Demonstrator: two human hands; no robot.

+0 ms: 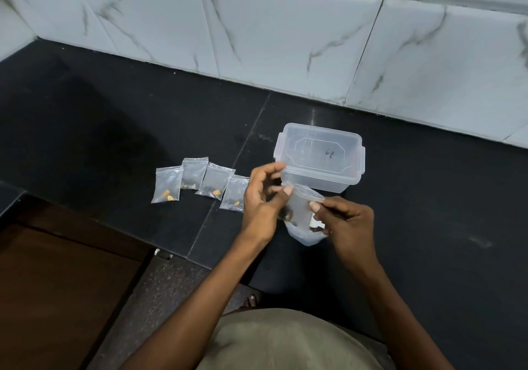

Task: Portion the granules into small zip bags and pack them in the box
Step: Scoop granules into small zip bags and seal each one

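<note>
On the dark tabletop (114, 129), at my ten o'clock, four filled zip bags (200, 181) lie in a row. My left hand (264, 198) and right hand (347, 221) each pinch a fifth bag (300, 206) at its mouth, granules (288, 215) low inside. This looks like sealing; next comes pressing the zip along, then packing all into the lidded box (318, 158) at twelve o'clock.

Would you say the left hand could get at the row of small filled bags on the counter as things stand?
Probably yes, once it lets go. The left hand pinches the bag that both hands hold, but the nearest small bag lies right beside it on the counter, nothing between.
</note>
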